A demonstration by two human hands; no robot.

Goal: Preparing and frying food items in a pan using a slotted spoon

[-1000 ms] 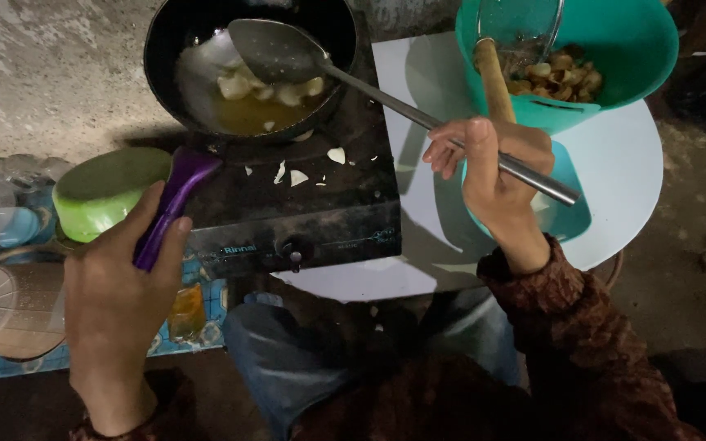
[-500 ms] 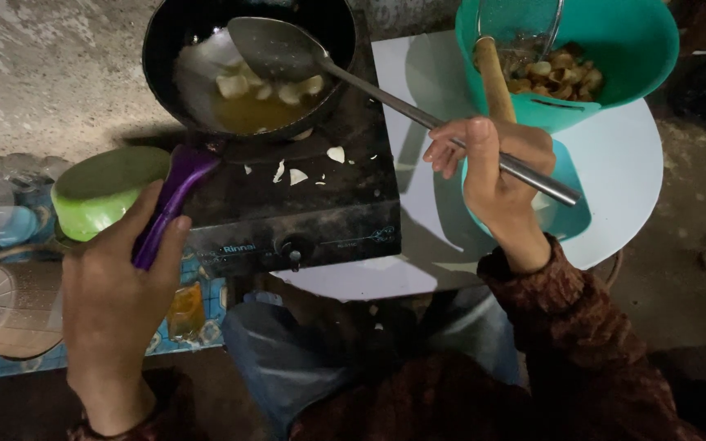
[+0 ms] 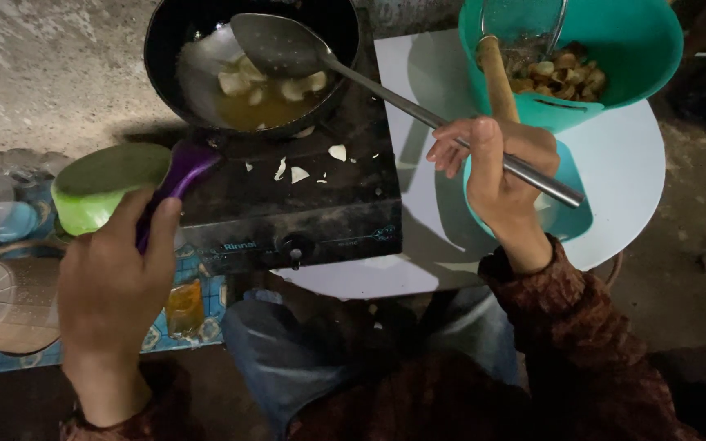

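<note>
Left hand point(image 3: 116, 278) grips the pan's point(image 3: 247, 65) purple handle point(image 3: 169, 192); right hand point(image 3: 504, 175) holds the slotted ladle point(image 3: 288, 45) over it (oil, pale pieces).

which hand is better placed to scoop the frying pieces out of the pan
Right. The right hand already grips the slotted ladle, whose bowl sits over the pieces in oil in the pan. The left hand is busy holding the pan's purple handle.
</note>
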